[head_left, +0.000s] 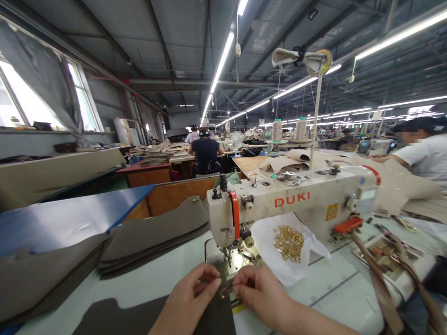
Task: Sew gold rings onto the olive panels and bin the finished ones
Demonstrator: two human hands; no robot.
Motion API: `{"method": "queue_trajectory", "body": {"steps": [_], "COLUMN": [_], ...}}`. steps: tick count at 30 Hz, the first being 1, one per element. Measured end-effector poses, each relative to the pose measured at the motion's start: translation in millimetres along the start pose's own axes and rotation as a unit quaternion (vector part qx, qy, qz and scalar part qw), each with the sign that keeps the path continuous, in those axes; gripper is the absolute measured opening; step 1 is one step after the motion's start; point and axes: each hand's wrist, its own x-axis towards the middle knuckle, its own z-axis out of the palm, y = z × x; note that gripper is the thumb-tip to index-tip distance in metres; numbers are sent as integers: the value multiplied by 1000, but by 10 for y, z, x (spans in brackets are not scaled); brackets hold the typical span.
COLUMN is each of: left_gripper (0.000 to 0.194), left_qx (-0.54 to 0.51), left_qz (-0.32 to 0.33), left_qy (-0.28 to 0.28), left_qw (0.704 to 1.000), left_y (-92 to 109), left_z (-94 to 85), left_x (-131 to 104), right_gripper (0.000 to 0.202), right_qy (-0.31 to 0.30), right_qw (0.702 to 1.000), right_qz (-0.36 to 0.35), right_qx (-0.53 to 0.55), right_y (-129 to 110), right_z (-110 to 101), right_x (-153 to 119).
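Note:
A dark grey-green fabric panel [125, 316] lies on the machine table, its right part under my hands. My left hand [193, 295] is closed in a pinch over the panel's edge, thumb against index finger; what sits between the tips is too small to make out. Close by on the right, my right hand [260, 294] pinches a small dark strap, with a gold-coloured metal ring [223, 293] lying between the two hands. Just beyond the fingertips are the presser foot and needle of the sewing machine [272, 197], over its shiny needle plate [237, 261].
Gold rings [289, 243] lie heaped on white paper [263, 237] beside the needle. Stacked dark panels [153, 232] stand at left. A tray [407, 274] of metal parts and hanging brown straps [375, 274] are at right. Co-workers sit ahead and at right.

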Motion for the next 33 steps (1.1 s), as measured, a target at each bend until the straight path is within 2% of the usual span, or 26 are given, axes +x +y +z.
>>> {"method": "queue_trajectory", "body": {"steps": [3,6,10,13,19,22,28,33], "left_gripper": [20,27,36,36,19,21,26,24], "left_qx": [156,235,254,250,244,253,284,293], "left_qz": [114,180,197,202,206,219,238,248], "left_qy": [62,76,92,100,71,42,25,22], "left_qw": [979,952,942,942,945,941,928,923], "left_y": [-112,-239,-310,-296,-121,-24,62,45], "left_z": [-11,63,139,136,84,95,176,199], "left_x": [-47,-134,-219,-244,-185,-114,-44,-24], "right_gripper": [9,11,17,20,25,25,26,18], "right_qy": [-14,-19,-34,-50,-92,-108,-116,-71], "right_qw": [998,996,991,988,982,978,969,959], "right_qz": [46,83,125,146,147,144,110,22], "right_qx": [30,20,-9,-26,-69,-104,-186,-274], "right_y": [-13,-50,-116,-149,-174,-179,-165,-145], "right_z": [-15,9,66,90,72,50,48,-9], "right_x": [48,132,263,342,425,454,522,453]}}
